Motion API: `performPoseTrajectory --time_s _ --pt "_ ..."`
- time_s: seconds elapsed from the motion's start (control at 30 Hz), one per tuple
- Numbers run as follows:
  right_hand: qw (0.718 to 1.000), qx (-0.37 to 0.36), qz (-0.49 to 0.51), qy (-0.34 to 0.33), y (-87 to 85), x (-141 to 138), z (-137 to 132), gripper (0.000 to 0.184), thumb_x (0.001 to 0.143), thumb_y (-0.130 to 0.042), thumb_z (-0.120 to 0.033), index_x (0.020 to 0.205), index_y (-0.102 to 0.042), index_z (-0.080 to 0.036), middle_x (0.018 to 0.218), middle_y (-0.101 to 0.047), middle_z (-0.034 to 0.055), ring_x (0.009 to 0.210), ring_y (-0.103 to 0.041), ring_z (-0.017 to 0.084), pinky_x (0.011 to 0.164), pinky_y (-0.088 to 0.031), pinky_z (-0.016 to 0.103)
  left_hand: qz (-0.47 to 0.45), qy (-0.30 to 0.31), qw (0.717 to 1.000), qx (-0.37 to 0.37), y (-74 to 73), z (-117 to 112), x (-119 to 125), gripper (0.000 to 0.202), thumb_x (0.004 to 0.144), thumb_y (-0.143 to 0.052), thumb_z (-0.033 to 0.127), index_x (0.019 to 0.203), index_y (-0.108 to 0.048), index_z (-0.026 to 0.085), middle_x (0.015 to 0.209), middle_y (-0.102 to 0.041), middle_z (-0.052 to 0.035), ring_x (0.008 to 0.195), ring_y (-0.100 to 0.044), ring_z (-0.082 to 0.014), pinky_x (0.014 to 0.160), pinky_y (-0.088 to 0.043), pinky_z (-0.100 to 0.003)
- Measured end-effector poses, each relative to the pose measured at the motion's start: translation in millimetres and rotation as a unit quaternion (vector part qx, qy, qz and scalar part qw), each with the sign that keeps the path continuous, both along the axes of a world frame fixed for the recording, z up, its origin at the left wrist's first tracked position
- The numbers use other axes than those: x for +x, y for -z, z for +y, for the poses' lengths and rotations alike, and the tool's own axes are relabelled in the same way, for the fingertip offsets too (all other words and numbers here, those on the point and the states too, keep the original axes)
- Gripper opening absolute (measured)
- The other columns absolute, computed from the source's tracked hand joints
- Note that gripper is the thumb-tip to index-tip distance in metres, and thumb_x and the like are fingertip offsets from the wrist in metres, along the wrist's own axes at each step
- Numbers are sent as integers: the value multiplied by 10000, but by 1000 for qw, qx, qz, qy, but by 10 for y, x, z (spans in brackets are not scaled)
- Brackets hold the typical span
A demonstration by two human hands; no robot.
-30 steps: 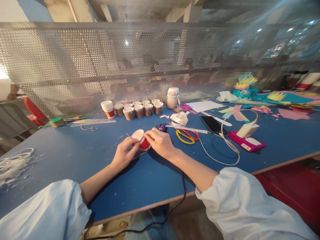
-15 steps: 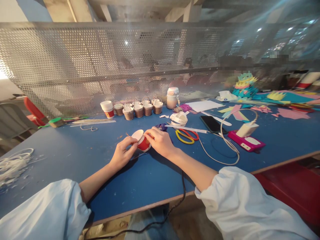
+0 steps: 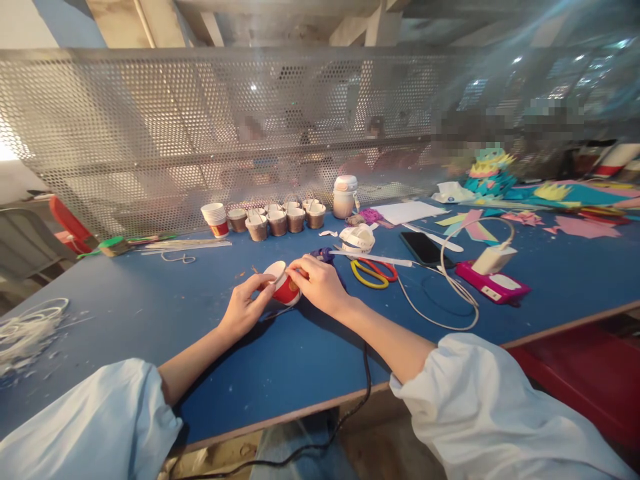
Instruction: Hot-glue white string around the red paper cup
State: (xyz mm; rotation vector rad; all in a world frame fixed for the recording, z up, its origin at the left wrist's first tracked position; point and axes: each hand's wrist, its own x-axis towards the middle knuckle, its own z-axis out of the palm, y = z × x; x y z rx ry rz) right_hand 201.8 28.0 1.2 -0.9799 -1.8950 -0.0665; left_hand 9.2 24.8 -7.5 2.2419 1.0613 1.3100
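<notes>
A small red paper cup with a white base point(image 3: 284, 285) is pinched on its side between the left hand point(image 3: 246, 308) and right hand point(image 3: 320, 287), scissors at three o'clock. Wrapping seems in hand; next, steady turning is called for.

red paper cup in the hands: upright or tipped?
Tipped. The small red paper cup lies on its side between the left hand and right hand, its white round end facing up-left.

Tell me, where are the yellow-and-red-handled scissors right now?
In the head view, the yellow-and-red-handled scissors lie flat on the blue table, just right of the right hand, with the black phone further right.
</notes>
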Motion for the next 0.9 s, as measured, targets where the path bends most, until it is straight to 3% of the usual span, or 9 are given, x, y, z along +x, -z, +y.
performPoseTrajectory --time_s 0.07,0.23,0.4,0.63,0.9 --pt "1000 -5 3 -14 -14 -5 -19 97 903 -568 -216 828 -624 -193 773 -629 1 653 -567 109 643 -418 220 -1 0 1000 -4 5 1 -3 225 864 -529 327 928 -671 165 787 -696 -31 709 -628 -149 694 -491 -251" --pt "999 4 -5 -36 -55 1 -79 124 913 -515 -203 831 -607 -183 773 -613 13 648 -553 109 633 -429 220 5 14 1000 21 -48 -33 5 189 868 -531 300 843 -673 177 781 -684 -33 735 -615 -153 711 -481 -261" --pt "999 27 -23 -31 -59 25 -104 78 876 -528 -219 871 -598 -184 743 -576 6 625 -530 112 595 -417 226 -8 -16 999 47 -129 -72 23 153 860 -538 262 815 -666 191 802 -673 -40 777 -605 -166 733 -476 -286" --pt "997 40 -48 -51 -45 37 -104 121 908 -520 -214 862 -627 -180 749 -578 12 636 -525 110 612 -411 223 -16 -29 999 6 -114 -104 51 150 842 -542 246 823 -673 176 757 -672 -22 681 -606 -137 669 -483 -256" --pt "998 16 -33 -47 -36 5 -123 124 905 -525 -207 812 -603 -182 726 -571 0 618 -520 105 584 -379 226 -19 -31 999 19 -139 -133 75 145 839 -574 258 810 -698 190 722 -667 -6 648 -594 -126 659 -479 -244"
